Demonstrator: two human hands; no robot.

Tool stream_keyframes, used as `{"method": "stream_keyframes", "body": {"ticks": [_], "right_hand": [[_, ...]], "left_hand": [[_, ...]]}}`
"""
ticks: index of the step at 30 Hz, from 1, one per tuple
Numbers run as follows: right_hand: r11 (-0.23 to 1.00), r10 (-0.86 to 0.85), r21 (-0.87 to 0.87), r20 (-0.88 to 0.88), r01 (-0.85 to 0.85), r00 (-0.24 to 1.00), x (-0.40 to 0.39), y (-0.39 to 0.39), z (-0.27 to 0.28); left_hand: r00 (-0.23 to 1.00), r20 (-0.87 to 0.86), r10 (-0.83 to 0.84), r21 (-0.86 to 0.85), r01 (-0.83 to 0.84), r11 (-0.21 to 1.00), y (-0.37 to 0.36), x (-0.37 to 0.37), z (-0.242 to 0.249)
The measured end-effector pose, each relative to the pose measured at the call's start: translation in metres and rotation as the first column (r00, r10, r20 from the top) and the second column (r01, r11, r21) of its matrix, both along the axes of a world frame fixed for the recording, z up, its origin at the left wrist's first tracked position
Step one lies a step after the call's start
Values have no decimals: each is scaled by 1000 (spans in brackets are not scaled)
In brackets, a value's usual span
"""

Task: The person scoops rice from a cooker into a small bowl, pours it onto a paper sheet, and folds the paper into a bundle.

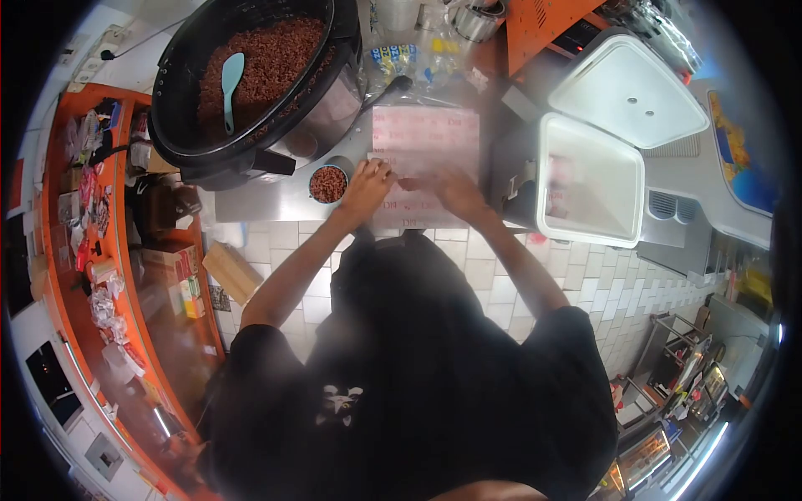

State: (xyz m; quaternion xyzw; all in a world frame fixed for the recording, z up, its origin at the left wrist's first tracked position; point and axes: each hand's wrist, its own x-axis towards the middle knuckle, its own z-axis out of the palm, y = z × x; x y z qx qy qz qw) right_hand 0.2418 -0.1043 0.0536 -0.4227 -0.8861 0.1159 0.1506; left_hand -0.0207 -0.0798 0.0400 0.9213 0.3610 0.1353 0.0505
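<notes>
Printed pinkish paper (426,129) lies on the metal counter in front of me. My left hand (368,188) rests at its left edge with fingers bent, pressed on the paper. On the paper's right part is my right hand (455,194), smeared by motion, its fingers not distinct. A small brown strip of something (409,183) shows between the hands; what it is cannot be made out. Just left of my left hand stands a small cup (328,184) filled with reddish-brown grains.
A large black-rimmed pot (334,96) of reddish-brown grains, with a light blue spoon (230,83) on them, stands at the back left. An open white box (547,209) is at right, its lid (631,92) behind it. Plastic packets (409,60) lie beyond the paper.
</notes>
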Motion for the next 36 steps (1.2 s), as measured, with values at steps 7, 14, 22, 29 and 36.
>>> {"method": "stream_keyframes", "body": {"ticks": [7, 14, 22, 29, 36], "right_hand": [[996, 79, -38, 9, -78, 997, -2, -2, -12], [994, 49, -91, -64, -55, 997, -1, 2, 9], [944, 52, -312, -194, -112, 980, 5, 36, 16], [864, -210, -478, -54, 159, 976, 22, 79, -36], [867, -294, -402, 67, 295, 954, 15, 70, -53]], "left_hand": [[973, 82, -216, -293, 231, 928, -47, 33, -2], [963, -24, -270, -212, 259, 942, -42, 23, -9], [958, 196, 210, -630, -41, 775, 38, 26, 11], [946, 192, 260, -657, -72, 751, 73, 27, -18], [946, 135, 294, -690, -123, 713, 62, 11, -22]]}}
